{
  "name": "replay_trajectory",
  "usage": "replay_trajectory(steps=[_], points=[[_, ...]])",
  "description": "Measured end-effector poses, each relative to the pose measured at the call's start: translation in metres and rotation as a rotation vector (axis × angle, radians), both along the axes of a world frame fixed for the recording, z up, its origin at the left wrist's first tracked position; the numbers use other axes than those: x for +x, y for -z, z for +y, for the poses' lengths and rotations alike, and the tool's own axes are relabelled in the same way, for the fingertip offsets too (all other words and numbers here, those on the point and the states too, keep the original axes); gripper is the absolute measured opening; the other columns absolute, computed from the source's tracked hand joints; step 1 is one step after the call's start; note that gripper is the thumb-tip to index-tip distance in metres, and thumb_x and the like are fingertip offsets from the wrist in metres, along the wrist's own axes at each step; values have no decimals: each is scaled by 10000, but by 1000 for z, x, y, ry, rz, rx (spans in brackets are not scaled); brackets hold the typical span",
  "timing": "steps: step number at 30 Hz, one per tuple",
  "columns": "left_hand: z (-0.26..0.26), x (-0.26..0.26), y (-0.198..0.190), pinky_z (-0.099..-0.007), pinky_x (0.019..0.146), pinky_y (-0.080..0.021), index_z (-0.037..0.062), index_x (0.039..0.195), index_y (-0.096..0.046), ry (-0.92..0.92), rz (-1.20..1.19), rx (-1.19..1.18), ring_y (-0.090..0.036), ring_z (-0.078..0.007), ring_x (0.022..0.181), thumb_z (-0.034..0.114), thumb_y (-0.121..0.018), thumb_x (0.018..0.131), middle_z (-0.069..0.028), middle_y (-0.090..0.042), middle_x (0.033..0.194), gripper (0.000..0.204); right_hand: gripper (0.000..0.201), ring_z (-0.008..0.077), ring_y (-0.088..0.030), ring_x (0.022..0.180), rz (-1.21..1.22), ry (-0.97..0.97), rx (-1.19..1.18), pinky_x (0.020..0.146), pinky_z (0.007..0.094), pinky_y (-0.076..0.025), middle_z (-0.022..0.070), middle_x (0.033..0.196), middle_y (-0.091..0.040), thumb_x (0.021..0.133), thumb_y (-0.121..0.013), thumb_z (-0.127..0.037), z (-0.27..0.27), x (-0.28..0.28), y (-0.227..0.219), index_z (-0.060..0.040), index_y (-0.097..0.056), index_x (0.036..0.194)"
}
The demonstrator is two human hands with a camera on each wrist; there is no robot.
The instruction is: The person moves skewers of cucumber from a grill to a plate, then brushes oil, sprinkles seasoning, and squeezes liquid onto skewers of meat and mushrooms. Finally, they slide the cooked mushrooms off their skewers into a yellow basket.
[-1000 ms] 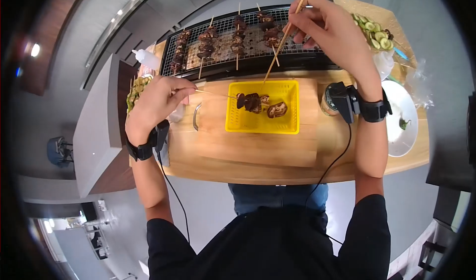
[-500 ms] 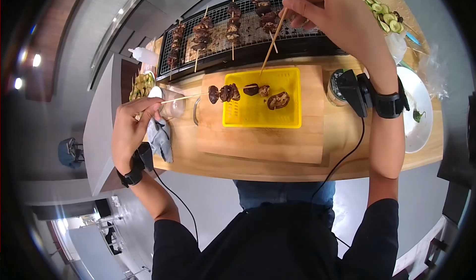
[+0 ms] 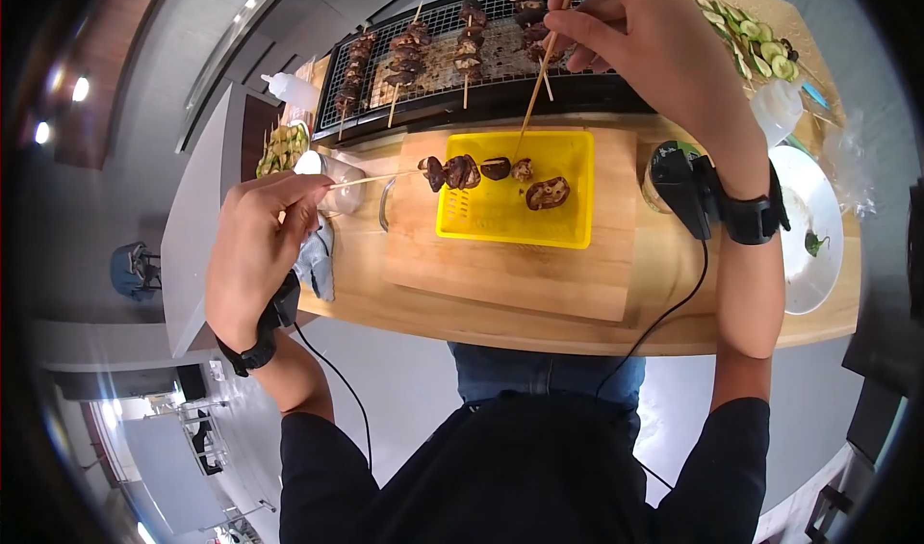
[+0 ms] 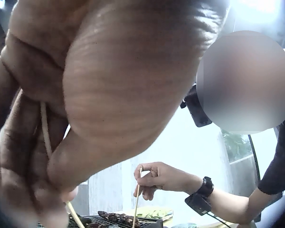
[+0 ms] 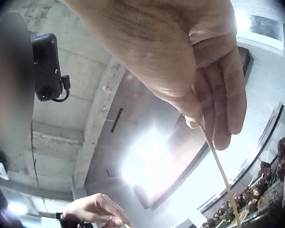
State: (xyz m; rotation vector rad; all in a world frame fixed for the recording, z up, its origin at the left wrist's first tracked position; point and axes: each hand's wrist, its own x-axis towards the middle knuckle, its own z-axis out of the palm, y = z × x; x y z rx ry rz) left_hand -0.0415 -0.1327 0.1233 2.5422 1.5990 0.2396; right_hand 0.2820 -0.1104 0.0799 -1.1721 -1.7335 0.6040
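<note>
My left hand [image 3: 258,246] pinches the bare end of a thin wooden skewer [image 3: 375,177], held sideways left of the yellow basket [image 3: 515,239]. Dark brown grilled pieces [image 3: 462,171] are threaded on it, over the basket's left side. Farther along, toward the skewer's other end, are another dark piece [image 3: 495,168] and a paler one [image 3: 523,168]. One loose browned piece [image 3: 548,194] lies in the basket. Raised at the back right, my right hand [image 3: 640,48] holds long wooden chopsticks [image 3: 541,87], tips down beside the paler piece.
Behind the basket stands a grill [image 3: 404,111] with several loaded skewers. A wooden board [image 3: 500,279] lies under the basket. Right are a jar [image 3: 657,193], a white plate [image 3: 799,255] and sliced cucumber [image 3: 765,48]. Left are a clear jar [image 3: 342,183], squeeze bottle [image 3: 289,90] and grey cloth [image 3: 318,260].
My left hand has drawn back left with the skewer. The pieces, bunched together earlier, are now spaced apart. The right hand keeps the chopsticks tip-down at the basket's back edge.
</note>
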Motion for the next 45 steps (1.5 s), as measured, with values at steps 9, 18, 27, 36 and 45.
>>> replay_trajectory(steps=[9,18,27,36,45], points=[[-14,27,-15,-338,564,-448,-66,955,-659,158,169,163,-562,-252,562,-90,-561,796,-147,-588,682,188,172,276,-680,694,-34,136,-55,618,334,-492,188,755,-681,888,-656,-111,8,1,10,39,-583,927],[-14,33,-13,-343,583,-461,-70,936,-661,176,163,156,-582,-252,582,-89,-563,789,-155,-600,691,177,178,307,-669,697,-58,156,56,633,357,-495,188,746,-676,875,-669,-116,15,6,22,35,-580,906],[-11,31,-11,-345,561,-454,-69,923,-665,204,203,210,-584,-239,575,-91,-560,775,-157,-607,698,183,160,303,-668,693,-49,142,29,636,355,-496,178,737,-672,875,-664,-111,16,6,21,27,-585,898],[-20,36,-18,-415,692,-475,-1,938,-685,36,171,67,-612,-356,737,7,-610,825,-167,-651,801,135,167,307,-670,754,-107,163,107,677,359,-503,181,784,-680,880,-659,-121,15,6,23,27,-589,912],[-21,34,-16,-413,690,-477,-5,912,-683,55,159,84,-615,-360,749,2,-611,821,-170,-649,793,116,164,300,-675,748,-55,142,34,668,351,-503,178,782,-685,886,-654,-118,16,4,19,30,-587,914]])
